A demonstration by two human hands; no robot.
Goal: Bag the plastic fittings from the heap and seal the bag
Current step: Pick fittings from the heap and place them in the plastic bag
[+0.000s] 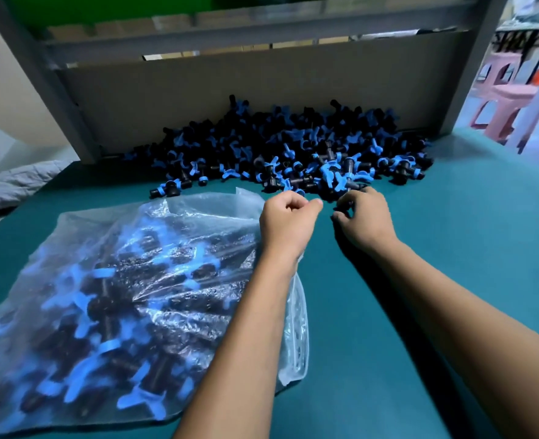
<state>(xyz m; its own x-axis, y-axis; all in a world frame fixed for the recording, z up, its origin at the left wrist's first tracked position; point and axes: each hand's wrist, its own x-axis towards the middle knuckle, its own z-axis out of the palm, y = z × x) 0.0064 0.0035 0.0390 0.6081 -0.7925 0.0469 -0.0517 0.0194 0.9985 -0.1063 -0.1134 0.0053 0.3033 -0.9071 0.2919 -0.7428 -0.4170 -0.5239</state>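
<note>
Black fitting [345,206] pinched in right hand [364,217], heap [277,147] just beyond

Teal tabletop [452,248]; grey metal shelf frame [198,36] with cardboard backing [198,90]; pink plastic stools [509,99] right.

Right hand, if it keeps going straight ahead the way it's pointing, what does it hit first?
The right hand points at the near edge of the heap of fittings, so it would likely meet the loose black-and-blue fittings right at its fingertips first. It may already be gripping one; depth is unclear.
</note>
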